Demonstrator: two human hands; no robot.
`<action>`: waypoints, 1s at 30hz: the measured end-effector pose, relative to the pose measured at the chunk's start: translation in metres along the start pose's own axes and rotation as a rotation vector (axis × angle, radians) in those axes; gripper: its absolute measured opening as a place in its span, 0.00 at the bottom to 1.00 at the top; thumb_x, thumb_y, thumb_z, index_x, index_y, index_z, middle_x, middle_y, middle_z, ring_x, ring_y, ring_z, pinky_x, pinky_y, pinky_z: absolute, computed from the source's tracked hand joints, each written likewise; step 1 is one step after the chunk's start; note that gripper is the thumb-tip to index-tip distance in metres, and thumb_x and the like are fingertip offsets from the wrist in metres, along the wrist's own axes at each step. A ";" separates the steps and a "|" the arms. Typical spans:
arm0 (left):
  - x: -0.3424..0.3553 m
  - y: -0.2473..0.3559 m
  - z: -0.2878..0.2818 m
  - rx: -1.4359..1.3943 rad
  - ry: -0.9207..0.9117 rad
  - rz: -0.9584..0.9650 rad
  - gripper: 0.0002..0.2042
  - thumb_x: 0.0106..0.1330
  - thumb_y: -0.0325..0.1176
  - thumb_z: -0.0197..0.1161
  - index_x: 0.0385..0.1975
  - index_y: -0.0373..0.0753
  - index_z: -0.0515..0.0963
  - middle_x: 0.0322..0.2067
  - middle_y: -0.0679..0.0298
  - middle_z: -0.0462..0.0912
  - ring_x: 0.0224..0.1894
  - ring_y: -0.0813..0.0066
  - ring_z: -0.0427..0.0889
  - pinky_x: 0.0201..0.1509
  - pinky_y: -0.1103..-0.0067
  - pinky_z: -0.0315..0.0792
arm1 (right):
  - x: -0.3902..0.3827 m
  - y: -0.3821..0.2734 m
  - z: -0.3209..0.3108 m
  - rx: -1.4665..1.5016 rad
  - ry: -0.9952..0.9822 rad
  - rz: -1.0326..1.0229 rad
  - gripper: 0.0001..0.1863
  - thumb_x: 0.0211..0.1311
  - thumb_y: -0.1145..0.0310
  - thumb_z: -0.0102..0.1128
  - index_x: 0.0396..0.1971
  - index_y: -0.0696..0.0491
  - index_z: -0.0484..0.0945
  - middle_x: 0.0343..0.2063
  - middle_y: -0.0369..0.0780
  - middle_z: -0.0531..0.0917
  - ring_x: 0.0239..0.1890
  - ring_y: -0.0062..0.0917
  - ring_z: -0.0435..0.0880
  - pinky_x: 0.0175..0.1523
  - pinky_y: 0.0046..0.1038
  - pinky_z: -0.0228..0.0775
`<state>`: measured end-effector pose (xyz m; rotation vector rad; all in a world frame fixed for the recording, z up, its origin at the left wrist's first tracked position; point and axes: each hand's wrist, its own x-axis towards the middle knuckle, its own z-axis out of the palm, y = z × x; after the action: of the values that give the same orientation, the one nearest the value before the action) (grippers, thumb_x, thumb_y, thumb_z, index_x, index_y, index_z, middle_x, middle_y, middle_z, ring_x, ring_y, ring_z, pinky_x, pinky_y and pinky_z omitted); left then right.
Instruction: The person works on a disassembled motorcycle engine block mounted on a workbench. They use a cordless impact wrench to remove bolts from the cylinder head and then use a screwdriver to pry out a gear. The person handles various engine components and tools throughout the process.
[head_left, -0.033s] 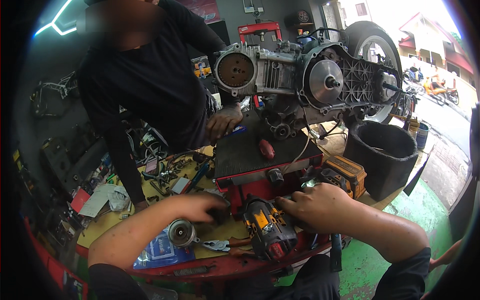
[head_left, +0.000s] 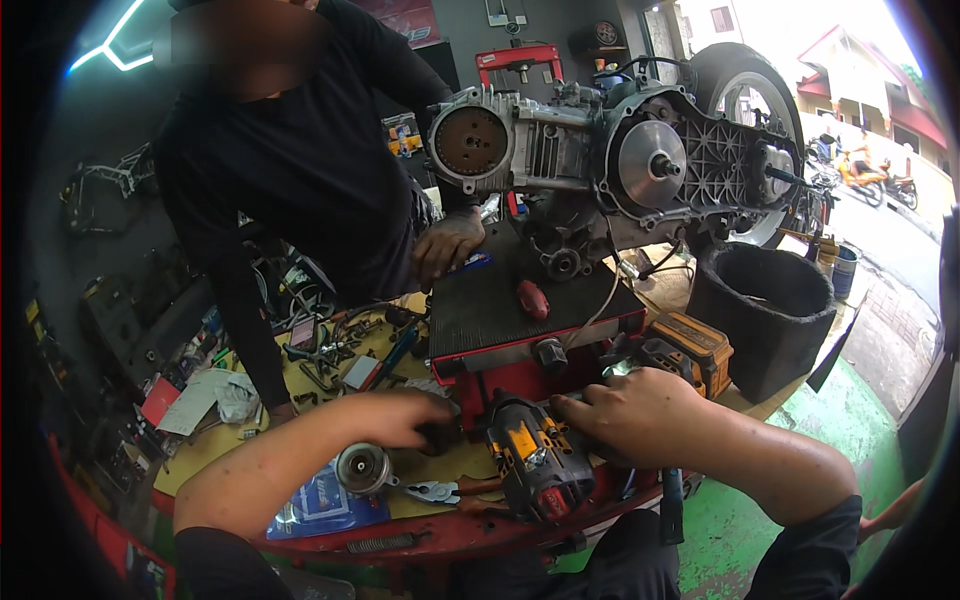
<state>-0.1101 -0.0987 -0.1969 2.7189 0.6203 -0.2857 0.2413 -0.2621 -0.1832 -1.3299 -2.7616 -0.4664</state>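
My left hand (head_left: 405, 415) is bent over the yellow bench top, its fingers curled down by a dark piece I cannot make out. My right hand (head_left: 645, 412) is closed, knuckles up, right of a black and yellow power tool (head_left: 535, 455); whatever its fingers hold is hidden beneath. Below my left forearm sit a round metal part (head_left: 363, 466) and a blue plastic packet (head_left: 325, 503). Pliers (head_left: 440, 490) with orange handles lie between that metal part and the power tool. Another yellow and black power tool (head_left: 690, 350) rests just beyond my right hand.
A scooter engine (head_left: 640, 160) with its rear wheel stands over a black-topped lift (head_left: 535, 310), where a red-handled item (head_left: 533, 298) lies. Across the bench a person in black (head_left: 310, 150) leans in, one hand on the lift. A black bin (head_left: 765, 310) stands right; loose tools crowd the left.
My left hand shifts slightly and looks less blurred. My right hand stays put. Outside, an orange motorbike has moved a little.
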 end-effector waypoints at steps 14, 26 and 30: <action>-0.013 0.051 -0.002 0.515 0.127 0.054 0.13 0.59 0.29 0.69 0.44 0.41 0.84 0.54 0.56 0.83 0.54 0.50 0.86 0.54 0.59 0.83 | -0.003 -0.002 0.003 0.059 0.061 -0.008 0.26 0.69 0.65 0.60 0.65 0.56 0.75 0.38 0.46 0.89 0.37 0.40 0.93 0.35 0.39 0.86; -0.045 0.087 -0.114 0.383 0.378 -0.066 0.15 0.61 0.45 0.75 0.41 0.43 0.89 0.35 0.57 0.88 0.39 0.53 0.88 0.44 0.62 0.81 | 0.000 -0.004 0.007 0.043 0.014 0.077 0.29 0.70 0.64 0.60 0.71 0.49 0.76 0.35 0.43 0.89 0.30 0.39 0.92 0.31 0.38 0.85; -0.030 0.092 -0.155 0.674 0.914 0.121 0.10 0.61 0.31 0.76 0.41 0.37 0.87 0.47 0.57 0.87 0.54 0.53 0.86 0.58 0.64 0.79 | 0.001 -0.005 0.007 0.037 0.003 0.079 0.29 0.70 0.64 0.59 0.71 0.49 0.76 0.35 0.43 0.89 0.30 0.39 0.92 0.31 0.39 0.85</action>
<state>-0.0763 -0.1317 -0.0197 3.4484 0.6392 1.0158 0.2375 -0.2625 -0.1906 -1.4220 -2.6896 -0.4101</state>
